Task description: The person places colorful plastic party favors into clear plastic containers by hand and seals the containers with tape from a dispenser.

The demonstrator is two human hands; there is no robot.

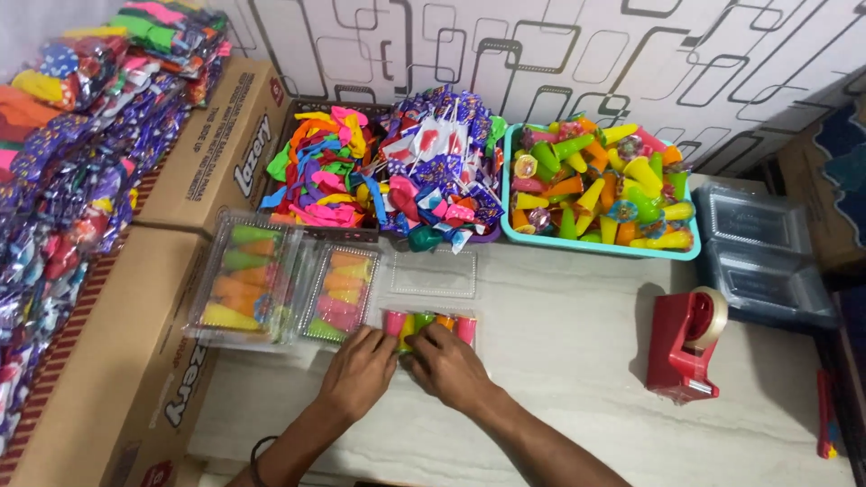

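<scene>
Head view: both hands, left (pixel 359 368) and right (pixel 448 365), fingers curled, grasping the clear toy-filled box (pixel 429 326).

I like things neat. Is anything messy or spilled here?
A little. One green toy and some lollipops spill over their tub's front onto the table. The packed boxes are stacked slightly askew. Nothing looks broken. Both hands, left and right, rest on a clear box.

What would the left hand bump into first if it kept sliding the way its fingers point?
The left hand already touches the open clear box of colourful toys. Going on up the table, it would probably push into those toys, then the box's flat lid.
</scene>
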